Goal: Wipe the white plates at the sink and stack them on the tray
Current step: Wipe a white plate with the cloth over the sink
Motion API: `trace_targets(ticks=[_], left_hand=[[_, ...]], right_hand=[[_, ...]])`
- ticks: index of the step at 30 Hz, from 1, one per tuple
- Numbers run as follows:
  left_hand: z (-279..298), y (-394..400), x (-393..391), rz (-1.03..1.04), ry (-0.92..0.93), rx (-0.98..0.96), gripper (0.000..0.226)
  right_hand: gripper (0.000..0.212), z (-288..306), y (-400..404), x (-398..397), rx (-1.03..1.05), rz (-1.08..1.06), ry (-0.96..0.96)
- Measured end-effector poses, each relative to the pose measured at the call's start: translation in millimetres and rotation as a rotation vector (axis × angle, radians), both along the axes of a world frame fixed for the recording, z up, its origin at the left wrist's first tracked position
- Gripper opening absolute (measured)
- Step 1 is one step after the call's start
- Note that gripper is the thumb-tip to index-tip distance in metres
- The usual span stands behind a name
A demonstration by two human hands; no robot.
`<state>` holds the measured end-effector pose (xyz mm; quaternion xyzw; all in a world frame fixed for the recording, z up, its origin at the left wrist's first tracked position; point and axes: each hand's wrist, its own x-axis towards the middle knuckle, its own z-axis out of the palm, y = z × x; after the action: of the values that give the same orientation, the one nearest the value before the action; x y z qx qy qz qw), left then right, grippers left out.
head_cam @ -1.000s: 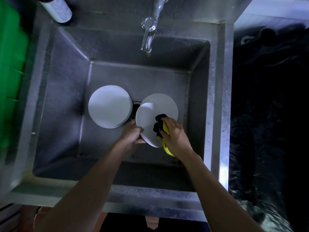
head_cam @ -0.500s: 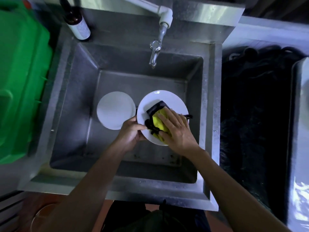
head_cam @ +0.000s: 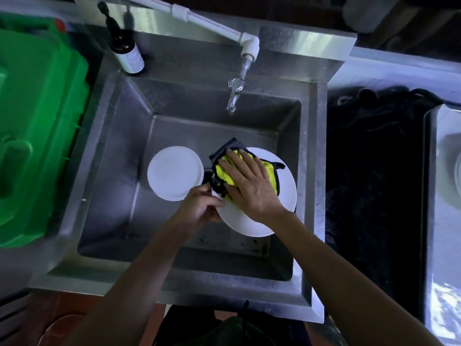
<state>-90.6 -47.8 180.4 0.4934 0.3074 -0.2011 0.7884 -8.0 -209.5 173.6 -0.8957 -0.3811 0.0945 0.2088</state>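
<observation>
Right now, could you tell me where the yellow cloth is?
On the white plate over the sink, pressed flat under the right hand.

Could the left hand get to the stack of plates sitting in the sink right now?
Probably yes, but not while it is busy: the left hand grips the rim of the plate being wiped. The stack of plates lies just beside it in the sink, with nothing between.

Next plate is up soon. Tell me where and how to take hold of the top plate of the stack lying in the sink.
Probably best to pinch the top plate at its near-left rim, coming from above and the left. It lies flat on the stack, so only the thin edge offers a hold. The right side is crowded by the left hand and the plate being wiped; the left and near rim stands clear of the sink wall.
</observation>
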Motion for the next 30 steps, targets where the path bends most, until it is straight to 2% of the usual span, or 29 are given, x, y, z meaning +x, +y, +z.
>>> trace_targets(ticks=[11, 16, 24, 30], left_hand=[[19, 0, -7, 0.208, -0.057, 0.089, 0.041], [23, 0, -5, 0.227, -0.078, 0.125, 0.040], [19, -2, 0, 0.273, -0.063, 0.191, 0.042], [12, -6, 5, 0.363, -0.016, 0.160, 0.043]], right_hand=[[0.053, 9, 12, 41, 0.009, -0.183, -0.009], [0.052, 3, 3, 42, -0.005, -0.283, -0.001], [0.053, -18, -16, 12, -0.012, -0.438, 0.150], [0.055, -16, -5, -32, 0.040, -0.522, 0.274]])
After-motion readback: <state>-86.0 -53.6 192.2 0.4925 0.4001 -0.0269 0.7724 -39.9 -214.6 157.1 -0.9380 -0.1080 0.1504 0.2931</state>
